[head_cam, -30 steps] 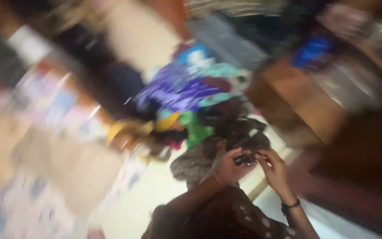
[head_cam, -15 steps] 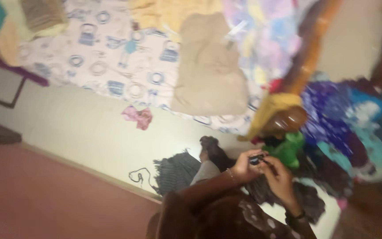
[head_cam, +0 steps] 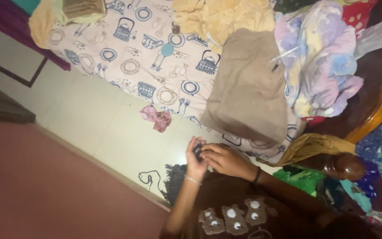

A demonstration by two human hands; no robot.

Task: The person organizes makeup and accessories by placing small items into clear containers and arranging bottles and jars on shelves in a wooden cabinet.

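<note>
My left hand (head_cam: 194, 163), with a thin bracelet at the wrist, and my right hand (head_cam: 224, 160), with a black band at the wrist, meet in front of me. Both pinch a small dark object (head_cam: 197, 151) between their fingertips; it is too small and dim to identify. My lap, in dark brown cloth with pale patches (head_cam: 231, 217), lies just below the hands. A dark grey fringed cloth (head_cam: 175, 179) lies on the floor under my left forearm.
A bed sheet printed with teapots and cups (head_cam: 155, 53) carries a brown cushion (head_cam: 248, 88), yellow cloth (head_cam: 219, 15) and pastel cloth (head_cam: 319, 62). A pink scrap (head_cam: 157, 117) and black cord (head_cam: 149, 179) lie on the pale floor. A wooden bedpost (head_cam: 343, 166) and heaped clothes (head_cam: 376, 177) stand right.
The view has swung from the clothes pile toward the bed and sharpened. My hands have stayed together on the small dark object and now sit further left in the picture.
</note>
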